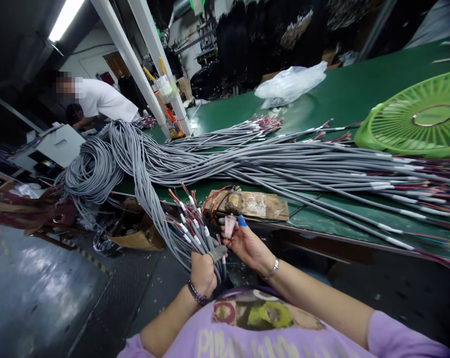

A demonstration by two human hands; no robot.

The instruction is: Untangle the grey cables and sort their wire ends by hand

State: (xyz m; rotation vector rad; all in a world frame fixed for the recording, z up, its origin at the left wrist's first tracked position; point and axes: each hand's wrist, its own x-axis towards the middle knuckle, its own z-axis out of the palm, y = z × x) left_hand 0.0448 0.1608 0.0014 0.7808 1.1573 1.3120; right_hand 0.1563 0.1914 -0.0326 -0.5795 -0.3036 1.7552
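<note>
My left hand (204, 273) is wrapped round a thick bundle of grey cables (180, 243) below the table's front edge. White sleeves and stripped ends with thin coloured wires (189, 204) stick up out of that fist. A grey cover sits on its thumb. Close beside it, my right hand (249, 248) has its fingers curled at the wire ends of one cable (224, 256), which they appear to pinch. One of its digits wears a blue tip cover, another a pale wrap. The exact contact is small and partly hidden by the fingers.
Many more grey cables (269, 161) lie along the green table (344, 94), coiled at the left. A wooden block with wires (265, 205) sits at the near edge. A green fan (418, 114), a plastic bag (290, 87) and a post (161, 64) stand about; one person (105, 99) bends behind.
</note>
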